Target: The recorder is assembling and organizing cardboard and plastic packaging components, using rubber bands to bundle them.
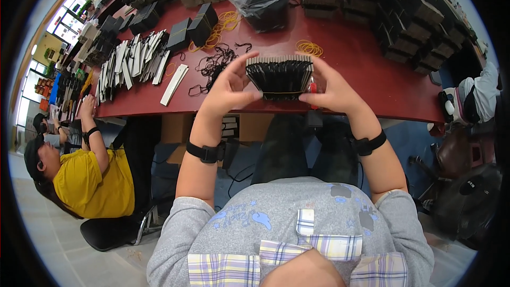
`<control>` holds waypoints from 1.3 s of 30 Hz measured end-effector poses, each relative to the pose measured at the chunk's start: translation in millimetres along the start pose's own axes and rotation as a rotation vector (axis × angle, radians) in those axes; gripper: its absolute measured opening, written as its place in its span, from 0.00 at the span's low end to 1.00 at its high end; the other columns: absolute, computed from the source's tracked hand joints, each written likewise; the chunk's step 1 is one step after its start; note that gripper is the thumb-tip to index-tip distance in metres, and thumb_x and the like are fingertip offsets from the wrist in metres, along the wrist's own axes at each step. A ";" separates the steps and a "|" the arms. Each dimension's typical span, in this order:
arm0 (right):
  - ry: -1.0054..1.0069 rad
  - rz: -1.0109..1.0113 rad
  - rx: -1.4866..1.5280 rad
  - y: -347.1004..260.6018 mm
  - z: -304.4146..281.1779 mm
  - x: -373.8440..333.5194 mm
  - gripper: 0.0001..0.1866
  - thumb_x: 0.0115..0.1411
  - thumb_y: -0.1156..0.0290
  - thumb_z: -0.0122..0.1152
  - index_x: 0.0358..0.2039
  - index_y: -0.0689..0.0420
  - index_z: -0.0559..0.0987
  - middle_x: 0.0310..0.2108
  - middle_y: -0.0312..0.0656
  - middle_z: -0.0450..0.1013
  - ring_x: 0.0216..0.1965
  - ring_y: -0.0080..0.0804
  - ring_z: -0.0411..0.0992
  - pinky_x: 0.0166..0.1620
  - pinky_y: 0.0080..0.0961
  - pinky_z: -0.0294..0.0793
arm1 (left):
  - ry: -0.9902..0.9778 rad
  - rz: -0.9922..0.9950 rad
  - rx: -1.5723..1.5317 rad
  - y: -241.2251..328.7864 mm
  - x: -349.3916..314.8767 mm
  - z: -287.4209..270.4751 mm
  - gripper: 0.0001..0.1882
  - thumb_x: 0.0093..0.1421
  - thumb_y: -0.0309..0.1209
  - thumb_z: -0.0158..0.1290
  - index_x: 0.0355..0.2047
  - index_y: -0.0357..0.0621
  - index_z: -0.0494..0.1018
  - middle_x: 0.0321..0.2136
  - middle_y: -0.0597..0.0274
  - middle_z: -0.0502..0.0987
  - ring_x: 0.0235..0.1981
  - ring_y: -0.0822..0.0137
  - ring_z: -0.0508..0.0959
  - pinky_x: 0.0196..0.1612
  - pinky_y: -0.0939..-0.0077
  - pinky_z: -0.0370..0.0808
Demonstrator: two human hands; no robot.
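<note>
Left hand (224, 89) and right hand (337, 90), half-curled, grip a dark bundle (280, 77) — tangled cords (213, 65), yellow bands (309, 48) nearby.

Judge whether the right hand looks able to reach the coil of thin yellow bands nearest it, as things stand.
Probably yes: the coil of thin yellow bands lies uncovered on the red tabletop just beyond the right hand, though that hand is busy holding one end of the black-and-grey stack.
</note>
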State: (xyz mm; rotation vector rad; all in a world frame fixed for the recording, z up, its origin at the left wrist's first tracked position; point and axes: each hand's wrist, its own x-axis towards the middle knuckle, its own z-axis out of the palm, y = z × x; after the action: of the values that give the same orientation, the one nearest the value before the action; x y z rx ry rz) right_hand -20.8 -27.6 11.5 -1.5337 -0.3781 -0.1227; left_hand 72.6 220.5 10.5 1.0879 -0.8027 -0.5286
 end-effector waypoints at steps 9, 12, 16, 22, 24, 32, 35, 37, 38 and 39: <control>0.142 0.096 -0.175 -18.8 12.1 28.0 0.25 0.48 0.75 0.74 0.48 0.63 0.78 0.41 0.39 0.77 0.42 0.23 0.75 0.46 0.20 0.75 | 0.259 -0.116 0.226 2.5 28.2 20.3 0.20 0.45 0.19 0.68 0.40 0.36 0.77 0.35 0.63 0.81 0.35 0.75 0.79 0.42 0.78 0.78; 0.132 0.056 -0.124 -22.8 7.6 30.2 0.20 0.49 0.74 0.73 0.44 0.64 0.80 0.37 0.39 0.78 0.39 0.22 0.75 0.45 0.20 0.75 | 0.251 -0.130 0.221 1.2 30.3 21.0 0.21 0.44 0.19 0.68 0.40 0.36 0.78 0.35 0.64 0.81 0.35 0.76 0.79 0.41 0.78 0.78; 0.004 0.301 0.288 -37.9 -3.4 45.1 0.17 0.55 0.67 0.68 0.42 0.65 0.80 0.38 0.42 0.78 0.40 0.26 0.76 0.45 0.24 0.74 | 0.239 -0.138 0.246 2.1 30.1 24.5 0.22 0.44 0.20 0.68 0.42 0.37 0.77 0.34 0.66 0.80 0.34 0.77 0.78 0.39 0.80 0.76; 0.051 0.434 -0.003 -42.6 5.5 69.3 0.13 0.54 0.72 0.64 0.40 0.63 0.80 0.35 0.44 0.78 0.36 0.28 0.77 0.42 0.26 0.77 | 0.208 -0.160 0.315 3.9 31.7 23.9 0.21 0.43 0.21 0.70 0.39 0.38 0.78 0.31 0.67 0.80 0.31 0.77 0.78 0.36 0.81 0.76; 0.005 0.508 0.181 -42.9 3.6 68.5 0.13 0.53 0.75 0.63 0.39 0.64 0.81 0.35 0.44 0.78 0.35 0.28 0.77 0.41 0.25 0.77 | 0.210 -0.167 0.299 2.0 32.1 23.3 0.22 0.42 0.20 0.70 0.40 0.38 0.78 0.32 0.67 0.80 0.31 0.77 0.78 0.36 0.82 0.76; 0.004 0.454 0.147 -43.2 1.9 65.6 0.15 0.53 0.75 0.63 0.42 0.66 0.81 0.37 0.44 0.79 0.38 0.29 0.77 0.45 0.24 0.75 | 0.174 -0.135 -0.306 0.3 31.1 22.8 0.15 0.63 0.35 0.55 0.44 0.37 0.75 0.36 0.63 0.81 0.40 0.70 0.79 0.49 0.72 0.73; 0.020 0.443 0.122 -39.9 3.5 64.0 0.15 0.54 0.73 0.64 0.41 0.66 0.82 0.37 0.44 0.79 0.39 0.28 0.77 0.47 0.23 0.74 | 0.290 -0.289 -0.393 -3.0 36.4 21.2 0.15 0.64 0.35 0.50 0.41 0.34 0.76 0.37 0.58 0.80 0.40 0.67 0.79 0.48 0.72 0.73; -0.015 0.374 0.138 -32.9 1.3 64.3 0.12 0.57 0.73 0.63 0.41 0.64 0.82 0.37 0.42 0.79 0.38 0.25 0.77 0.45 0.23 0.75 | 0.313 -0.294 -0.393 -3.8 38.3 21.3 0.14 0.64 0.35 0.51 0.40 0.35 0.76 0.36 0.59 0.80 0.39 0.67 0.79 0.47 0.72 0.73; -0.016 0.369 0.143 -32.0 3.1 65.1 0.12 0.57 0.73 0.63 0.41 0.64 0.82 0.37 0.42 0.79 0.38 0.25 0.77 0.45 0.23 0.75 | 0.347 -0.291 -0.390 -3.2 38.1 18.8 0.13 0.63 0.34 0.51 0.40 0.36 0.76 0.35 0.59 0.81 0.38 0.67 0.80 0.47 0.71 0.73; -0.009 0.345 0.107 -31.4 5.0 65.4 0.13 0.57 0.72 0.64 0.41 0.64 0.82 0.37 0.41 0.79 0.39 0.25 0.76 0.45 0.22 0.74 | 0.348 -0.293 -0.384 -3.5 38.3 16.9 0.13 0.63 0.34 0.51 0.40 0.36 0.76 0.35 0.59 0.81 0.38 0.67 0.80 0.47 0.71 0.73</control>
State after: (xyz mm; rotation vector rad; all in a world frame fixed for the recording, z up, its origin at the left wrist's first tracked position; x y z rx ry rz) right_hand 29.8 -13.8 61.8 -1.4720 -0.1205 0.1726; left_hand 82.8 181.7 23.1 0.9066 -0.2231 -0.6838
